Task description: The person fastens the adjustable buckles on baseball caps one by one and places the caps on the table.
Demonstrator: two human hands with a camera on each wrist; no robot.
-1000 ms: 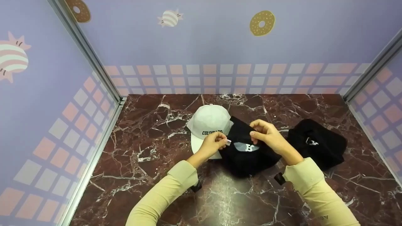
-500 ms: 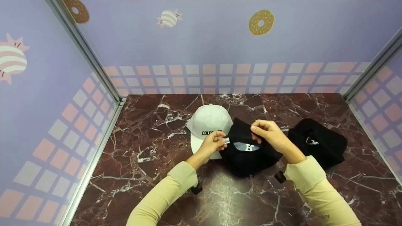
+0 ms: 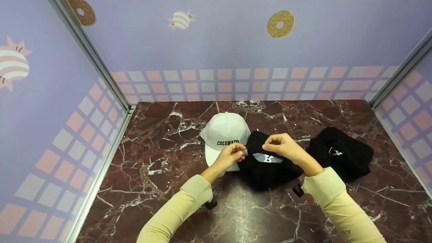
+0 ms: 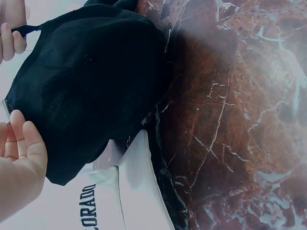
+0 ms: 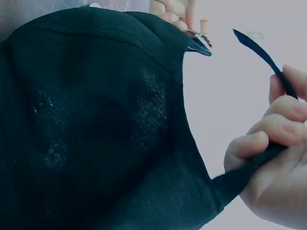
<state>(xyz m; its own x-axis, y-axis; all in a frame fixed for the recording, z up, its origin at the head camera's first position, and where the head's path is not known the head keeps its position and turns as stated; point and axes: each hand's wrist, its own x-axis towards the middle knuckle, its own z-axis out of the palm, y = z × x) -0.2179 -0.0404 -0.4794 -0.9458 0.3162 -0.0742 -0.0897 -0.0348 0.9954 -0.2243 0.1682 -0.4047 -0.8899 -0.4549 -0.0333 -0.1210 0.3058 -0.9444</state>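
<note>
The black cap (image 3: 270,177) you are holding is plain dark cloth, its crown rounded and softly creased, with a curved seam and a dusting of pale specks showing in the right wrist view. At its back a curved edge frames a wide gap, with a narrow black strap (image 5: 261,53) on one side and a small silvery metal buckle (image 5: 204,40) on the other. From the head, you see a blue-grey pointed area with a white, letter-like mark (image 3: 268,158) on the cap, just below your right grip (image 3: 287,148) and to the right of your left grip (image 3: 230,156).

The body of the cap lies between your two grips and toward you from them, its crown hanging below both. Your left grip pinches the metal buckle between thumb and fingers. Your right grip has its fingers curled round the strap, whose tapered tip sticks out past them, well apart from the buckle.

Just beyond your left grip sits a pale grey cap (image 3: 226,126) reading COLORADO in dark letters, its right side partly behind the black one. To the right of your right grip, a second black cap (image 3: 351,155) lies on the marbled red-brown surface (image 3: 162,202).
</note>
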